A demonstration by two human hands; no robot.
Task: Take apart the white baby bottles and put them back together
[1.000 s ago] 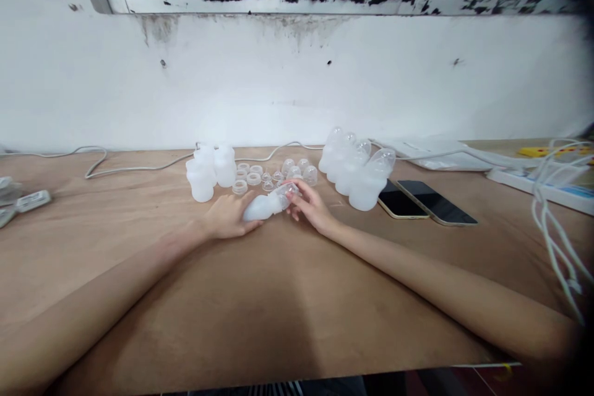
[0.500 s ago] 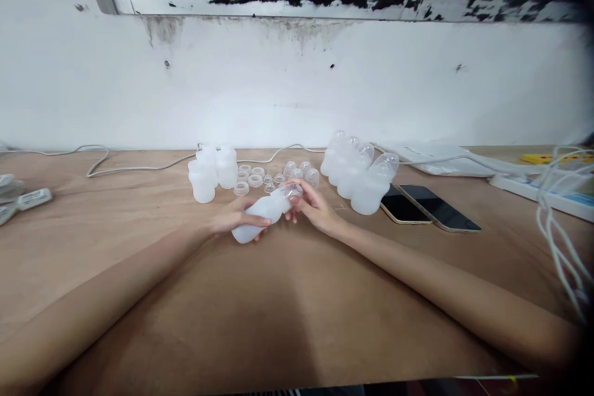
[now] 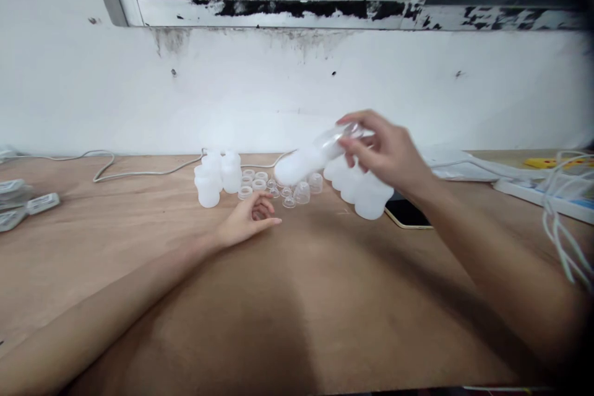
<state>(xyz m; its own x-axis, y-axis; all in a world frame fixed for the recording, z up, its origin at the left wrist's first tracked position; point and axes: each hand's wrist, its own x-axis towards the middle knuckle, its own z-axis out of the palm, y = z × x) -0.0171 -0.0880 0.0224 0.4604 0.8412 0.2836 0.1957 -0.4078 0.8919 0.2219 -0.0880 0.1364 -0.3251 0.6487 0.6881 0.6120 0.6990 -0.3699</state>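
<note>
My right hand (image 3: 378, 145) grips a frosted white baby bottle (image 3: 299, 164) by its clear cap, holding it tilted in the air above the table. Beyond and below that hand stands a group of similar bottles (image 3: 371, 198), their tops hidden by it. My left hand (image 3: 248, 219) is empty, fingers apart and loosely curled, low over the table. Just past it lie several clear collar rings (image 3: 258, 185), small clear nipples (image 3: 288, 201) and domed clear caps (image 3: 301, 192). To their left several uncapped white bottle bodies (image 3: 208, 189) stand close together.
A phone (image 3: 407, 213) lies right of the standing bottles, partly covered by my right arm. Farther right are a white power strip (image 3: 542, 195) and tangled white cables (image 3: 557, 229). Small packaged items (image 3: 41, 203) sit at the left edge. A white wall (image 3: 260, 86) rises behind the table.
My left hand has let go of the bottle and opened. My right hand has lifted it up and to the right, toward the group of standing bottles.
</note>
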